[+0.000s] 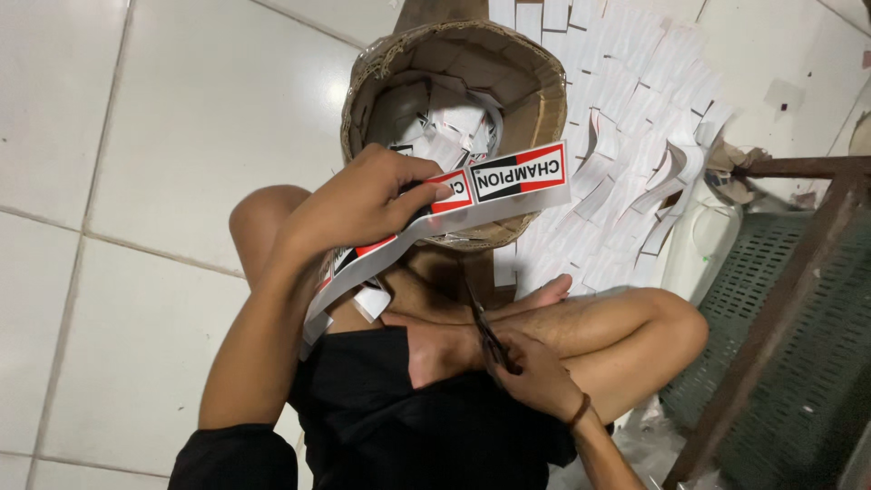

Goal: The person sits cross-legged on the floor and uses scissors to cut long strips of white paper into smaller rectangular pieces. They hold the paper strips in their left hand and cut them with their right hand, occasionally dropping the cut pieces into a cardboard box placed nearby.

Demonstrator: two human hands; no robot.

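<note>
- The left hand [363,204] is pinching a long white paper strip of red-and-black printed labels [472,195] between thumb and fingers, closed firmly on it.
- The strip is being held raised in front of the person, apparently so that its free end is staying flat and within reach of the other hand.
- The strip's long axis is running from lower left, below the left wrist, up to the right; its free end is pointing right and slightly upward, beyond the left fingertips.
- The printed face is turning toward the camera, upside down from this view.
- The right hand [535,372] is resting low by the crossed legs, curled around a pair of dark scissors [490,336] whose blades are pointing up toward the strip.
- A round brown cardboard container [535,82] is sitting just beyond the left hand, holding cut label pieces.
- Many small white paper slips [635,100] are lying on the white tiled floor [163,136], beyond and to the right of both hands.
- A green plastic crate [798,345] is standing right of the right hand.
</note>
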